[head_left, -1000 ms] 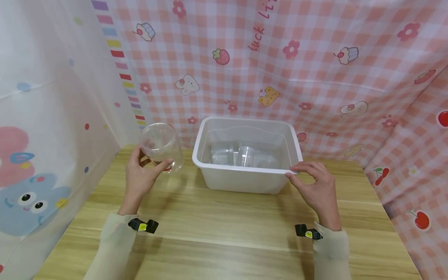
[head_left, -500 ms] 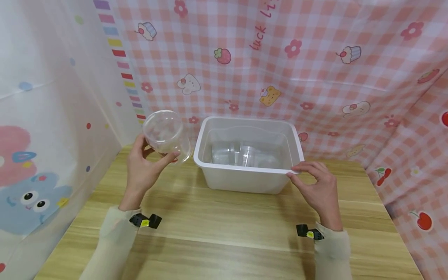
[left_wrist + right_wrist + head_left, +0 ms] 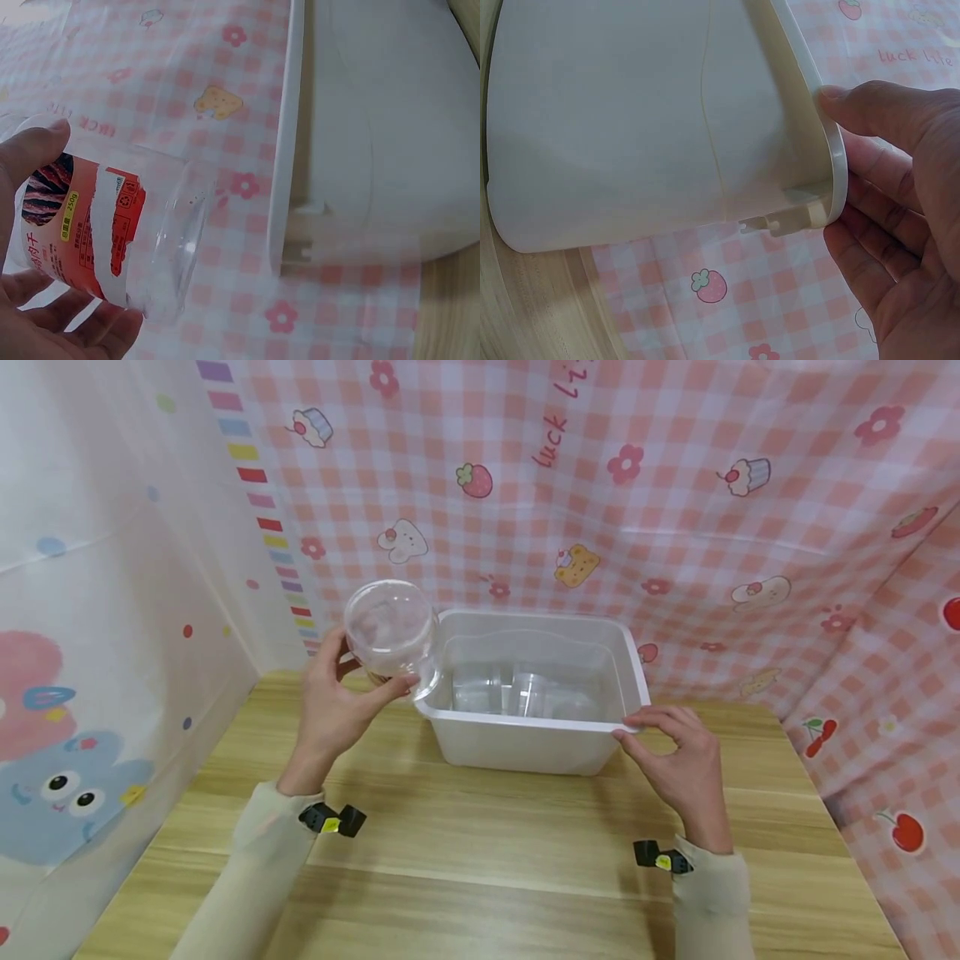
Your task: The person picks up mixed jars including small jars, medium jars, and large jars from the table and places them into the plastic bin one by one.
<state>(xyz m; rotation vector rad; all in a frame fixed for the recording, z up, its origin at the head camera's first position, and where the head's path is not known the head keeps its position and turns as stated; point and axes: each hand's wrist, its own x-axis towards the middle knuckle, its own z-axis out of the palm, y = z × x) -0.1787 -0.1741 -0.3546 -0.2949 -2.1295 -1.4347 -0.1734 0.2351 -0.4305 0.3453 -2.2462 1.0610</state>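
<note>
My left hand [image 3: 341,706] grips a clear plastic jar [image 3: 393,627], tilted and held up at the left end of a white plastic bin [image 3: 517,743]. In the left wrist view a torn red label [image 3: 90,225] with a meat picture shows on the jar, thumb on one side and fingers on the other. My right hand [image 3: 678,760] pinches the bin's front right corner at the rim, thumb and fingers on either side, as the right wrist view also shows. Inside the bin lie clear jars [image 3: 480,685] on their sides; their exact number is hard to tell.
The bin stands toward the back of a wooden table [image 3: 480,843]. Right behind it hangs a pink checked cloth [image 3: 517,527]. A white cloth with cartoon prints [image 3: 97,610] hangs along the left side.
My left hand has lifted the jar and carried it right, from beside the bin to its left rim. The right hand and the bin have stayed put.
</note>
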